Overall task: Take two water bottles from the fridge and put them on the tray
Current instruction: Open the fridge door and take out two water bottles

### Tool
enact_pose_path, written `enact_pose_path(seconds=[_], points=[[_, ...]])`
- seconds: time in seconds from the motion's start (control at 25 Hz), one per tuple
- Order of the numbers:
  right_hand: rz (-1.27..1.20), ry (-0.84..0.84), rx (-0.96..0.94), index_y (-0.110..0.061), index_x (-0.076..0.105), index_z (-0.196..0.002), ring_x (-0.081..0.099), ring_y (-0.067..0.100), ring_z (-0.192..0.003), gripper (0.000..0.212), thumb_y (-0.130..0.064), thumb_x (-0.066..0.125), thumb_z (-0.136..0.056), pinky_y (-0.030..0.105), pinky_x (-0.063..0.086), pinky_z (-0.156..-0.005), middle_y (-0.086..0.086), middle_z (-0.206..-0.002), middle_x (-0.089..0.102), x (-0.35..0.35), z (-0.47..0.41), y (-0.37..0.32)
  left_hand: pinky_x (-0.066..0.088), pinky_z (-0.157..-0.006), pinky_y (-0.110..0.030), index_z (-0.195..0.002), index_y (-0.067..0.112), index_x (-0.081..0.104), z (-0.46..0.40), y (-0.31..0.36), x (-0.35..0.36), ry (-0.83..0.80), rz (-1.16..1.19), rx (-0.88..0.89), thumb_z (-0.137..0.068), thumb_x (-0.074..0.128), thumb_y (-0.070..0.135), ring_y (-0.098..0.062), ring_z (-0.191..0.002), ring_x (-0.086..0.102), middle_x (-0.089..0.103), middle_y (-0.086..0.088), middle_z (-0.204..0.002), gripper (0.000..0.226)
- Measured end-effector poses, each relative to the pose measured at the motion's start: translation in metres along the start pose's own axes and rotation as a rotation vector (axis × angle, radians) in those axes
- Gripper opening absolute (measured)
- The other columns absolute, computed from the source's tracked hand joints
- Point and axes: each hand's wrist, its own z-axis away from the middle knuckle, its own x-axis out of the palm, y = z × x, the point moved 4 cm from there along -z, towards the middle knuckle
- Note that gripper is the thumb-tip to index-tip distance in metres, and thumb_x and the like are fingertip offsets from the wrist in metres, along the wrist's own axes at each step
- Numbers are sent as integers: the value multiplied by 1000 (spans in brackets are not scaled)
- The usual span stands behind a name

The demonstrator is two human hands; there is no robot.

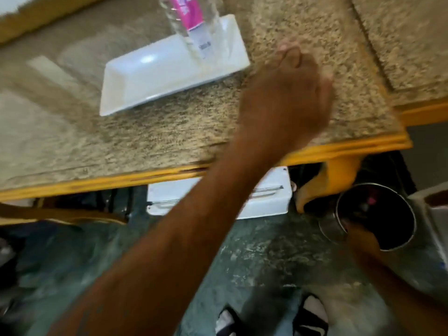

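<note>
A glossy white tray [155, 76], smooth like glazed ceramic or plastic, sits on a speckled, granite-look counter [169, 134] edged in yellow-painted wood. A clear plastic bottle [191, 23] wears a shiny pink label. Below, a shiny metal bin [378, 217] stands on mottled stone flooring [266, 258].

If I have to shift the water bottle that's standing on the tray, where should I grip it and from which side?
Grip the water bottle around its labelled mid-body, coming in from the right, where the left hand is, loosely closed and empty, over the counter. The bottle stands upright at the white tray's far right end, so that side looks open. Its cap is out of frame, so a top grip can't be judged.
</note>
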Motion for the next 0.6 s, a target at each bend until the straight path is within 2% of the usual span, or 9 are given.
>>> enact_pose_path(seconds=[0.04,0.12,0.16,0.24,0.28,0.32,0.36,0.48,0.6], points=[[-26,-13,-39,-2,52,-132,61,37,-110,41,-6,54,-91,44,46,-93,24,-124,61,5,12,-11,39,-108,-40,-128,7,54,17,-2,-1,59,-1,9,-95,34,33,-29,-132,46,53,-15,-141,46],[-90,-40,-127,1,55,-130,61,39,-108,42,-8,56,-89,47,47,-94,27,-121,63,20,34,-38,33,-113,-43,-132,3,51,69,-14,9,218,25,23,-96,35,27,-32,-137,41,51,-18,-143,46],[-112,-61,-150,2,56,-128,62,41,-105,41,-18,50,-93,50,48,-93,28,-118,64,30,46,-47,27,-118,-46,-137,1,45,100,-22,20,306,47,30,-97,35,25,-33,-142,34,45,-21,-148,48],[-152,-16,-239,7,65,-115,68,45,-86,62,-42,32,-96,54,53,-81,33,-99,69,49,62,-69,17,-122,-50,-145,-1,29,167,-54,53,381,-5,13,-95,40,22,-35,-148,20,26,-22,-156,56],[-141,38,-266,6,68,-109,69,45,-75,54,-39,41,-95,53,55,-73,33,-89,71,52,68,-85,15,-122,-50,-147,-1,25,199,-75,73,354,-66,-8,-92,44,20,-36,-149,17,21,-22,-158,62],[-120,47,-264,3,70,-107,70,43,-69,32,-21,61,-88,50,57,-68,31,-84,73,55,72,-100,15,-122,-51,-146,-1,25,227,-99,93,305,-129,-35,-88,49,18,-37,-148,17,20,-22,-158,66],[-118,93,-284,-1,71,-107,70,41,-66,32,-3,73,-75,46,57,-64,28,-83,74,48,74,-117,16,-122,-51,-145,-2,28,249,-123,111,231,-179,-62,-86,53,17,-38,-148,19,23,-22,-156,67],[-119,241,-462,-3,73,-101,71,36,-67,45,11,77,-58,39,59,-61,21,-81,75,36,70,-177,21,-117,-55,-140,-4,38,290,-206,152,-109,-174,-277,-84,57,17,-41,-143,28,34,-26,-151,63],[-210,363,-631,1,72,-103,72,36,-83,35,6,74,-68,42,58,-77,21,-95,74,26,71,-240,6,-121,-50,-147,-3,19,312,-288,180,-327,-60,-512,-94,43,25,-40,-149,10,16,-25,-159,65]])
